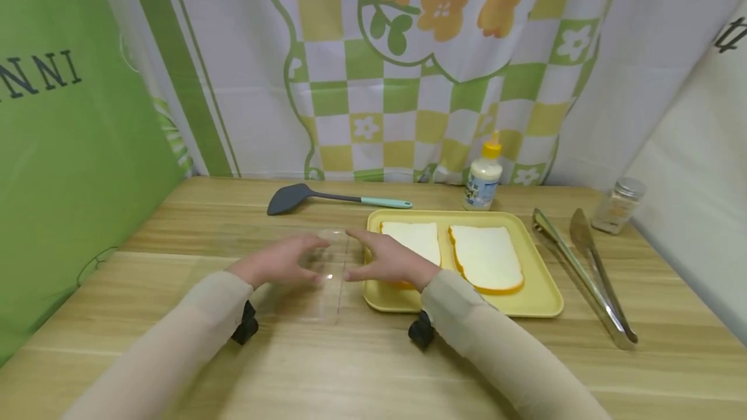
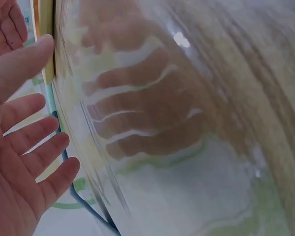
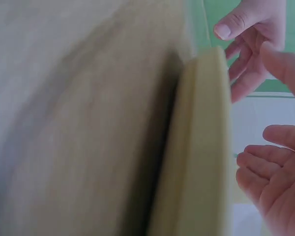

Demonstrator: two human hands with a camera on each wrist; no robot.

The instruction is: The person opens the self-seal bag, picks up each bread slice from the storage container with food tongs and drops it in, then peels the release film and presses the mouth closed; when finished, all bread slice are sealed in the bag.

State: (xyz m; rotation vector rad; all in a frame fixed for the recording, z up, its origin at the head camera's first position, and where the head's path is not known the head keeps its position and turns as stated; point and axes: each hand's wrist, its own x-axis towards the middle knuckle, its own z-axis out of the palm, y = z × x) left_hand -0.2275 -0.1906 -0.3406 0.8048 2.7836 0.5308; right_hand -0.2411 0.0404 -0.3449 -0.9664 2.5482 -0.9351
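My left hand (image 1: 283, 259) hovers over a clear, glossy sheet (image 1: 303, 308) on the table, its fingers spread and holding nothing. The left wrist view shows that hand's fingers mirrored in the shiny sheet (image 2: 196, 187). Facing it, my right hand (image 1: 391, 261) is over the left edge of a yellow tray (image 1: 461, 305), thumb and fingers apart with nothing between them. Two bread slices lie on the tray; the right hand partly covers the left slice (image 1: 412, 233), while the right slice (image 1: 487, 258) shows whole. In the right wrist view the tray's rim (image 3: 206, 147) stands close beside the right hand (image 3: 280, 172).
Behind the sheet lies a spatula (image 1: 338, 198) with a teal handle. A squeeze bottle (image 1: 483, 177) with a yellow cap stands behind the tray. To the right are metal tongs (image 1: 583, 277) and a small glass jar (image 1: 618, 206). A patterned curtain (image 1: 408, 96) hangs at the back.
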